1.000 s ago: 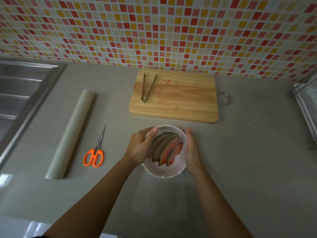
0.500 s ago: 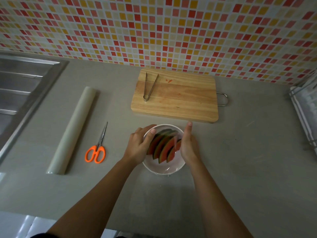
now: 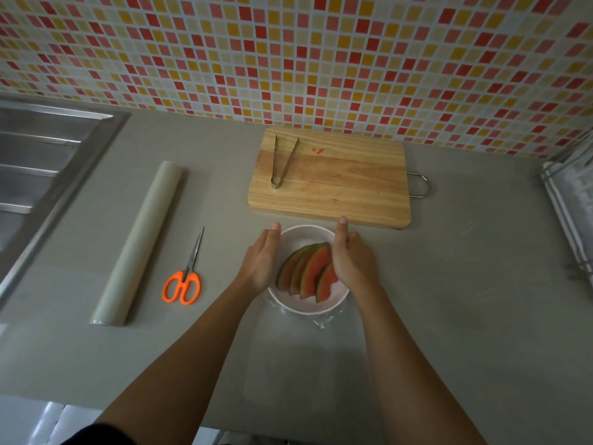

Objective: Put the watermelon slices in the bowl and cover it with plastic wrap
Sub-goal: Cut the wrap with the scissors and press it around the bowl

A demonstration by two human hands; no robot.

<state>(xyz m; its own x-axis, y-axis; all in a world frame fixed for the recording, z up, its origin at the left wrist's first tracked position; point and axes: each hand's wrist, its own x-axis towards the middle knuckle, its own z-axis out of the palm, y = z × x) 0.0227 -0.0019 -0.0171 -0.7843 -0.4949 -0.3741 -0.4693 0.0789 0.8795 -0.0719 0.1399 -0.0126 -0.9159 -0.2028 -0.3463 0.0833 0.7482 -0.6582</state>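
White bowl [image 3: 308,308] sits on grey counter [image 3: 465,300], just in front of the wooden cutting board [image 3: 333,184]. Four watermelon slices [image 3: 308,273] stand on edge inside the bowl. Clear plastic wrap [image 3: 324,319] visible over the bowl's near rim, wrinkled against the counter. Left hand [image 3: 260,261] flat against the bowl's left side, fingers extended, nothing pinched. Right hand [image 3: 351,258] pressed on the bowl's right rim, fingers together and extended; not closed on anything. Tongs [image 3: 280,162] lie on the board's left end. Orange-handled scissors [image 3: 186,277] left of the bowl; wrap roll [image 3: 141,242] further left.
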